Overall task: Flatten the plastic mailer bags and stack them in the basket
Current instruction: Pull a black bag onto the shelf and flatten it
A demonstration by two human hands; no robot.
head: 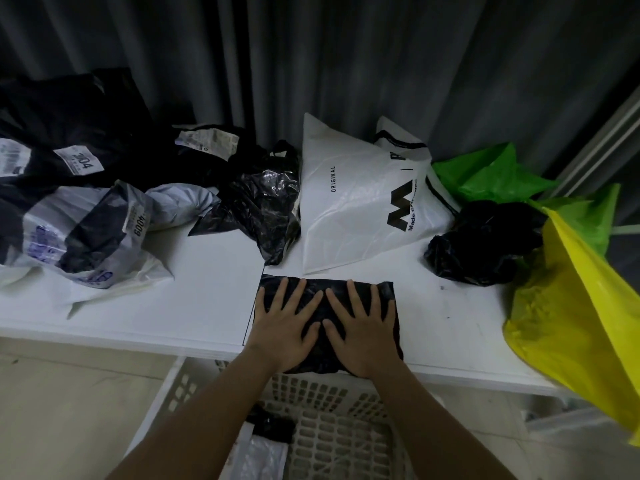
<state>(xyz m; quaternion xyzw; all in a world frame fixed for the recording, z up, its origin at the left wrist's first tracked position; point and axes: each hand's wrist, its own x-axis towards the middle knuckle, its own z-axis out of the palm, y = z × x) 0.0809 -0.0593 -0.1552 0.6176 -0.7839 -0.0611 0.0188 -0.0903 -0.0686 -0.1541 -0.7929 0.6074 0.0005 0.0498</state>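
Clearly the job is only partly done. Down below the counter [194, 306] edge, the white slotted basket [332, 427] already holds what looks like a couple of bags: a dark one [273, 426] lying on a pale, translucent one [258, 459], though the forearms hide part of the inside, so the count is uncertain. Much more waits on the counter: a heap of black and grey mailers with shipping labels [76, 202] at the far left, a crumpled glossy black bag [263, 209] near the middle, a large white printed bag [360, 199] behind the hands, a wadded black bag [481, 244] to the right, a green bag [491, 174] behind that, and a yellow bag [581, 317] hanging over the right end. None of these looks flattened except perhaps the white one, which lies fairly smooth.

The piece in hand is a folded black mailer [325, 299], lying at the near edge of the counter directly above the basket, its near margin slightly overhanging. Both hands lie on top of it, side by side: the left hand [287, 323] covers its left half, the right hand [363, 323] its right half. Fingers of each are spread and straight, palms down, pressing the plastic flat and gripping nothing. By my judgement this is the smoothing step, with the drop into the basket yet to come.
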